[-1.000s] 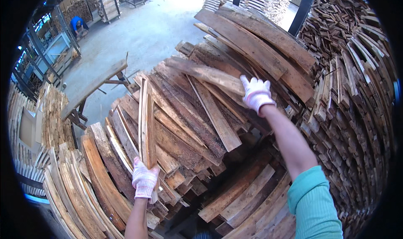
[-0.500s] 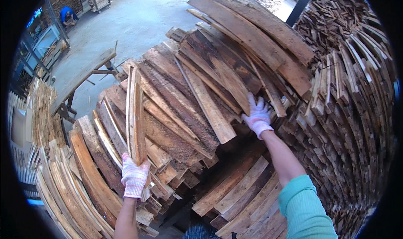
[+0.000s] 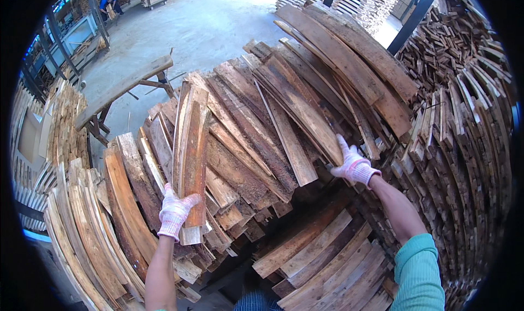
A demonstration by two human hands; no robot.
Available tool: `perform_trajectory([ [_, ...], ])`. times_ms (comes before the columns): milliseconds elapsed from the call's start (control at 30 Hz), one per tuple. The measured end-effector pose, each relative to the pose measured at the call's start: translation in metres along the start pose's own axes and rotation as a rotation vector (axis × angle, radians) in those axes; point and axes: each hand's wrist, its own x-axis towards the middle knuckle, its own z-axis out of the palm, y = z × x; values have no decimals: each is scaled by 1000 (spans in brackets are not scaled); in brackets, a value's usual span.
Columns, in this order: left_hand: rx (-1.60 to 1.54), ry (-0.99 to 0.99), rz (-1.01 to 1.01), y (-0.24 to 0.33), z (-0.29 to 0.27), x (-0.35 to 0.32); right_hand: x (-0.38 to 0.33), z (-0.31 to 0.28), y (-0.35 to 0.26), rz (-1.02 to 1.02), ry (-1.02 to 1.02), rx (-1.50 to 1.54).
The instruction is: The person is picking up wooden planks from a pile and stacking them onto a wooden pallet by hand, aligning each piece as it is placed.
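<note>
Both hands wear pale knitted gloves with pinkish stains. My left hand (image 3: 177, 208) is closed round the near end of a few long wooden boards (image 3: 195, 152), held together with their far ends tilted up over the pile. One reddish-brown broad face is turned toward me. To the right, my right hand (image 3: 355, 164) grips the near end of another rough board (image 3: 305, 111), its thumb along the upper edge and the other fingers partly hidden. That board lies slanting across the large heap of rough-sawn planks (image 3: 245, 141).
A lower stack of boards (image 3: 322, 262) stands close to my body, with a dark gap before the heap. Tall stacked timber (image 3: 464, 174) walls the right side. A wooden trestle bench (image 3: 128, 87) stands far left. Another person in blue (image 3: 109, 4) bends down in the background.
My left hand's boards have turned, showing more of a broad face. The board at my right hand has tipped, and a paler face shows instead of the dark-stained one. The whole view has shifted slightly.
</note>
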Motion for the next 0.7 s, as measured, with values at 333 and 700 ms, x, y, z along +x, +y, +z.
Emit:
perform_trajectory([
  [333, 295, 186, 0, 3, -23, -6, -107, 128, 23, -245, -244, 917],
  [700, 679, 61, 223, 197, 248, -47, -115, 216, 29, -252, -54, 977],
])
